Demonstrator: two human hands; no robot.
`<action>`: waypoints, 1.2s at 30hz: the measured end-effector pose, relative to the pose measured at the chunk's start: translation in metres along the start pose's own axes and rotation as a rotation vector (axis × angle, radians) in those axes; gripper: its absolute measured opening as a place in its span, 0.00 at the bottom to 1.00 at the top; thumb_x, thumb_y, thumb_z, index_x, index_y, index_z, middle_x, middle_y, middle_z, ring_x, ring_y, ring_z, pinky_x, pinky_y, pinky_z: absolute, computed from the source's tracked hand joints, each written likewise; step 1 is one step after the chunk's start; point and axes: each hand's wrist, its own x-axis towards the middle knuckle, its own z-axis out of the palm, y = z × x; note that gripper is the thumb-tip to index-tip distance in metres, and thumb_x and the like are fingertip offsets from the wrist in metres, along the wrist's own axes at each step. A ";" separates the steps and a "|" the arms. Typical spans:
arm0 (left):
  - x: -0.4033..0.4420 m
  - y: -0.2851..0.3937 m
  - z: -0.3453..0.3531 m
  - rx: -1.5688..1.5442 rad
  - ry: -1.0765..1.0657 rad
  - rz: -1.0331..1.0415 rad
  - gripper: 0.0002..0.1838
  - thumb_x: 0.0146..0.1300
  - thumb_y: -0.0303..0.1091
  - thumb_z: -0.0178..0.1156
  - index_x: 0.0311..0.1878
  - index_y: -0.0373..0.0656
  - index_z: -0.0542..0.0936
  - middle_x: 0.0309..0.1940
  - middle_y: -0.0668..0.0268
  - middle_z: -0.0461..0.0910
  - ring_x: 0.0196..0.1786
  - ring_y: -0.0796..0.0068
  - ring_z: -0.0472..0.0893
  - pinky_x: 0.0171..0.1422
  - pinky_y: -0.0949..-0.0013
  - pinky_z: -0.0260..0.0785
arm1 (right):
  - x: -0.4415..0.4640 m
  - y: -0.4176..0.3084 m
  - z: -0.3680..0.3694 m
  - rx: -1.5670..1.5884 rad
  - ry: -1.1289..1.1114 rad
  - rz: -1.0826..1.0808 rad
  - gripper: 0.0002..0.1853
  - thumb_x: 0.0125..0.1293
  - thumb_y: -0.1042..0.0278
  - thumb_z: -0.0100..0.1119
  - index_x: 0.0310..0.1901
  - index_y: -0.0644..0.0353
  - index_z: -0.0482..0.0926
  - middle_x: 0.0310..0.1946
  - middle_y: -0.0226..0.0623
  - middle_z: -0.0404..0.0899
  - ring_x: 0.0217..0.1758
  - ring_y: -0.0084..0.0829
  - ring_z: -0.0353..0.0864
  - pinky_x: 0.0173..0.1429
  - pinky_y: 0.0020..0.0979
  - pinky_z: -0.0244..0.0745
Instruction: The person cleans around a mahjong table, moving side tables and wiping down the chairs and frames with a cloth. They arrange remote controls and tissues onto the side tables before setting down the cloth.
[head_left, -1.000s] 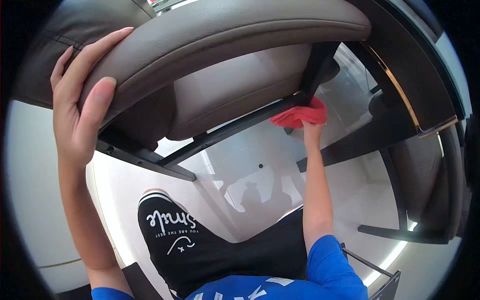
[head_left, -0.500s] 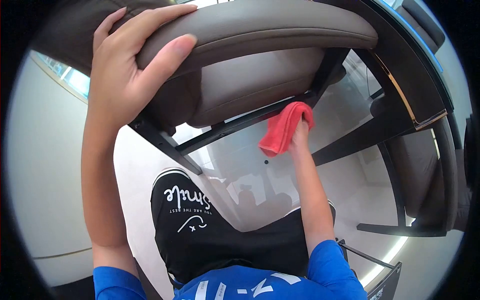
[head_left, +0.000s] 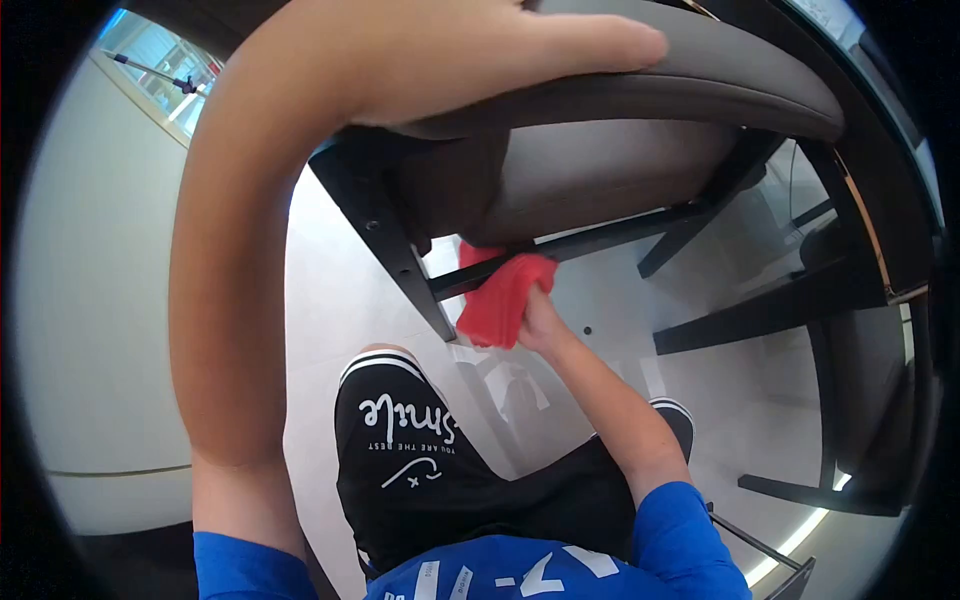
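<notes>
The right grip (head_left: 541,322) is closing around a red cloth (head_left: 507,303), with the wrist coming in from the lower right. The bulk of the cloth is sitting just up and to the left of the knuckles, its lower edge hanging free. It is lying against the left end of the chair's dark lower rail (head_left: 620,235), and a smaller red patch is showing on the far side, so the rail is crossing between the two parts.

The left grip (head_left: 440,50) is resting on the brown padded backrest (head_left: 725,65), its thumb stretching along the near edge; its fingers are running out of view, so whether they are curling around it cannot be told. That hand is covering the backrest's left end.

The chair's left leg (head_left: 382,240) is standing just left of the cloth, slanting down from under the left wrist. A brown padded panel (head_left: 610,165) is hanging over the rail, closing off the space above. On the right, a dark slanting beam (head_left: 760,310) is standing apart from the cloth, and a second chair (head_left: 870,385) is standing farther right. The person's black trousers (head_left: 450,510) are filling the near side, above the pale floor (head_left: 320,330).
</notes>
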 end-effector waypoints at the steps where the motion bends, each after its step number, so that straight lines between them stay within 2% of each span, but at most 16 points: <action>1: -0.003 -0.003 0.012 -0.074 -0.009 -0.059 0.40 0.58 0.69 0.48 0.32 0.30 0.82 0.24 0.49 0.80 0.29 0.57 0.80 0.36 0.66 0.71 | 0.007 0.011 -0.007 -0.005 0.009 0.005 0.24 0.66 0.50 0.58 0.55 0.58 0.69 0.49 0.35 0.76 0.52 0.32 0.78 0.58 0.39 0.75; 3: 0.004 -0.014 0.032 -0.078 0.065 -0.030 0.45 0.57 0.73 0.44 0.33 0.29 0.82 0.25 0.51 0.80 0.30 0.59 0.81 0.38 0.66 0.71 | 0.023 0.032 -0.012 -0.847 -0.174 0.009 0.27 0.59 0.57 0.64 0.56 0.60 0.67 0.46 0.36 0.75 0.50 0.29 0.76 0.56 0.35 0.74; 6: 0.025 -0.028 0.050 -0.051 0.096 0.070 0.44 0.57 0.72 0.45 0.33 0.29 0.82 0.25 0.51 0.80 0.30 0.59 0.81 0.38 0.66 0.71 | 0.059 0.069 -0.007 -1.182 -0.176 -0.734 0.34 0.46 0.60 0.76 0.53 0.59 0.70 0.42 0.31 0.75 0.45 0.26 0.76 0.48 0.32 0.73; 10: 0.039 -0.052 0.064 0.000 0.143 0.182 0.43 0.57 0.71 0.46 0.34 0.29 0.82 0.25 0.51 0.80 0.30 0.59 0.81 0.38 0.66 0.71 | 0.097 0.091 -0.052 -1.711 -0.260 -0.814 0.27 0.52 0.57 0.74 0.50 0.56 0.71 0.39 0.26 0.77 0.37 0.28 0.78 0.41 0.34 0.73; 11: 0.040 -0.060 0.068 0.017 0.153 0.210 0.43 0.57 0.71 0.46 0.34 0.29 0.82 0.25 0.51 0.80 0.30 0.60 0.81 0.38 0.66 0.71 | 0.107 0.110 -0.087 -1.704 -0.257 -0.815 0.27 0.52 0.57 0.74 0.50 0.56 0.71 0.39 0.26 0.77 0.37 0.28 0.78 0.41 0.34 0.73; 13: 0.046 -0.066 0.077 0.052 0.178 0.268 0.43 0.57 0.71 0.47 0.34 0.29 0.82 0.25 0.51 0.80 0.30 0.60 0.81 0.38 0.67 0.70 | 0.110 0.143 -0.140 -1.133 -0.022 -0.289 0.17 0.58 0.55 0.69 0.41 0.56 0.76 0.34 0.29 0.77 0.36 0.29 0.78 0.38 0.36 0.72; 14: 0.046 -0.057 0.080 0.071 0.193 0.297 0.43 0.57 0.71 0.47 0.34 0.29 0.82 0.25 0.51 0.80 0.30 0.60 0.81 0.38 0.67 0.70 | 0.106 0.141 -0.138 -1.128 -0.023 -0.295 0.17 0.58 0.55 0.69 0.41 0.56 0.76 0.34 0.29 0.77 0.36 0.29 0.78 0.38 0.36 0.72; 16: 0.050 -0.062 0.085 0.096 0.220 0.344 0.42 0.57 0.70 0.48 0.34 0.29 0.82 0.25 0.51 0.80 0.30 0.60 0.80 0.38 0.67 0.70 | 0.099 0.139 -0.137 -1.260 0.099 -0.334 0.17 0.52 0.47 0.70 0.27 0.51 0.77 0.23 0.30 0.78 0.24 0.26 0.77 0.31 0.32 0.70; 19: 0.058 -0.063 0.090 0.129 0.254 0.424 0.42 0.57 0.70 0.48 0.34 0.29 0.82 0.25 0.51 0.80 0.30 0.60 0.80 0.38 0.67 0.70 | 0.092 0.130 -0.140 -1.626 0.031 -0.197 0.20 0.60 0.44 0.64 0.26 0.54 0.78 0.21 0.28 0.74 0.27 0.23 0.76 0.26 0.34 0.67; 23: 0.048 -0.059 0.087 0.183 0.328 0.539 0.41 0.57 0.69 0.49 0.34 0.29 0.81 0.25 0.51 0.80 0.30 0.60 0.80 0.38 0.67 0.70 | 0.080 0.123 -0.111 -1.420 0.134 -0.247 0.26 0.54 0.39 0.66 0.18 0.55 0.75 0.15 0.29 0.73 0.20 0.25 0.74 0.26 0.33 0.67; 25: 0.046 -0.056 0.082 0.207 0.366 0.607 0.40 0.57 0.68 0.50 0.34 0.29 0.81 0.25 0.51 0.80 0.30 0.60 0.80 0.38 0.67 0.70 | 0.070 0.103 -0.078 -1.396 0.079 -0.054 0.27 0.50 0.40 0.69 0.13 0.55 0.71 0.15 0.30 0.75 0.16 0.27 0.73 0.25 0.32 0.66; 29: 0.037 -0.054 0.067 0.254 0.436 0.732 0.40 0.57 0.67 0.51 0.35 0.29 0.81 0.26 0.51 0.80 0.30 0.61 0.80 0.38 0.67 0.70 | 0.060 0.079 -0.033 -1.804 -0.046 -0.192 0.14 0.47 0.55 0.71 0.22 0.56 0.80 0.14 0.30 0.77 0.20 0.26 0.76 0.31 0.30 0.72; 31: 0.035 -0.045 0.061 0.280 0.475 0.795 0.39 0.57 0.67 0.51 0.35 0.29 0.81 0.26 0.51 0.80 0.30 0.61 0.80 0.38 0.67 0.70 | 0.061 0.090 -0.030 -0.969 -0.216 -0.328 0.10 0.48 0.60 0.69 0.24 0.57 0.81 0.14 0.27 0.77 0.23 0.24 0.78 0.33 0.30 0.72; 33: 0.030 -0.033 0.047 0.295 0.499 0.825 0.39 0.58 0.67 0.51 0.35 0.29 0.81 0.26 0.51 0.80 0.30 0.61 0.80 0.38 0.67 0.70 | 0.051 0.062 0.012 -1.111 -0.143 -0.210 0.12 0.48 0.63 0.68 0.20 0.62 0.78 0.15 0.27 0.77 0.24 0.25 0.80 0.32 0.29 0.72; 35: 0.022 -0.007 0.020 -0.382 0.003 0.178 0.35 0.58 0.62 0.56 0.39 0.31 0.82 0.27 0.51 0.80 0.31 0.60 0.80 0.38 0.68 0.69 | 0.049 0.047 0.034 -1.435 -0.335 -1.054 0.12 0.47 0.68 0.70 0.28 0.63 0.77 0.17 0.29 0.77 0.24 0.25 0.81 0.31 0.27 0.72; 36: 0.022 -0.009 0.020 -0.382 0.004 0.178 0.35 0.58 0.62 0.56 0.39 0.31 0.82 0.27 0.51 0.80 0.31 0.60 0.80 0.38 0.68 0.69 | 0.028 0.036 0.057 -1.033 -0.307 -0.590 0.21 0.46 0.72 0.72 0.41 0.63 0.73 0.20 0.33 0.78 0.21 0.24 0.79 0.27 0.27 0.70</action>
